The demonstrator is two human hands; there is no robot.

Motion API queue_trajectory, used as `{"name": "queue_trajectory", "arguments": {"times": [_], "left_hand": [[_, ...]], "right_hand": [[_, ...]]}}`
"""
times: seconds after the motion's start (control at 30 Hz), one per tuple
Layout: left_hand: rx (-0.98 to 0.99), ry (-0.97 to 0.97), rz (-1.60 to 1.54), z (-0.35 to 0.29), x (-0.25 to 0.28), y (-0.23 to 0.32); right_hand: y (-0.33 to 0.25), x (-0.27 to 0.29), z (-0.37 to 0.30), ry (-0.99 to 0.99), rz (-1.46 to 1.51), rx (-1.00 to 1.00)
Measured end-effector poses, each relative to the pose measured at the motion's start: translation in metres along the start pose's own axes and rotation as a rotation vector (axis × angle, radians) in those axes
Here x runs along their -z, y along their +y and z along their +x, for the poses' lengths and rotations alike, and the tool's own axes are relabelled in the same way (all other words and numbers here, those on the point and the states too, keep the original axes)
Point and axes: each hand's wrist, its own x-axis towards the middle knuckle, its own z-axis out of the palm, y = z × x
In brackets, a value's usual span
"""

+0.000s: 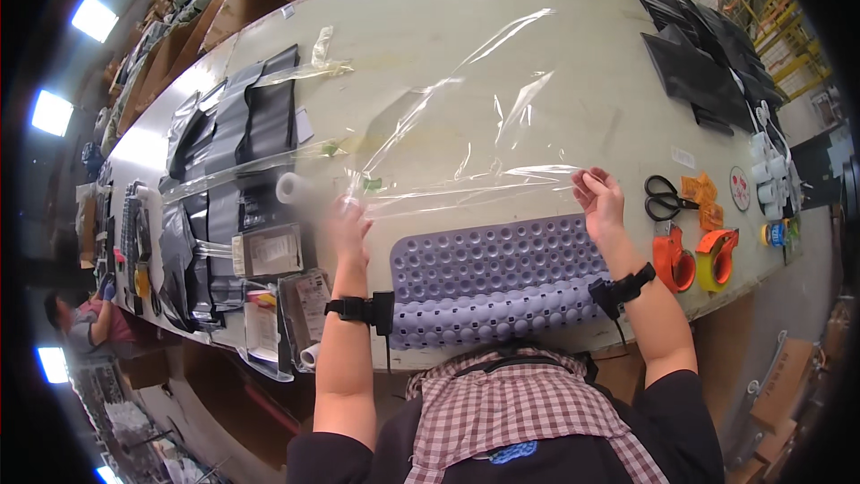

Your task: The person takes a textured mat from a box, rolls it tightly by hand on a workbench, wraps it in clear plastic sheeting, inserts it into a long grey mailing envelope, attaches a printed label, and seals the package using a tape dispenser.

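A clear plastic bag (520,112) lies spread across the table beyond my hands, glare running along its creases. My left hand (351,222) grips its near left corner; those fingers are slightly blurred. At the near right corner, my right hand (602,202) pinches the film between thumb and fingers. Between my forearms, against the table's near edge, sits a purple mat (497,255) covered in suction cups, its near part folded over and showing rounded bumps. Each wrist wears a black strap with a small box on it.
Black-handled scissors (665,199), an orange tape dispenser (672,260) and another with yellow tape (717,260) lie to the right. Black plastic bags pile at left (242,143) and far right (694,67). Small boxes (269,251) stand beside my left forearm. A person (90,323) works farther left.
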Motion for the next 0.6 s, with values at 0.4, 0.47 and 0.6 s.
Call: {"name": "queue_trajectory", "arguments": {"times": [0.4, 0.47, 0.6], "left_hand": [[0.205, -0.370, -0.703, -0.002, 0.024, 0.045], [0.211, -0.361, -0.695, -0.003, 0.027, 0.045], [0.213, -0.091, 0.387, 0.011, 0.055, -0.004]], "right_hand": [[-0.057, 0.040, 0.025, -0.213, -0.397, 0.302], [-0.073, 0.041, 0.017, -0.273, -0.381, 0.440], [-0.051, 0.089, 0.033, -0.164, -0.985, 0.190]]}}
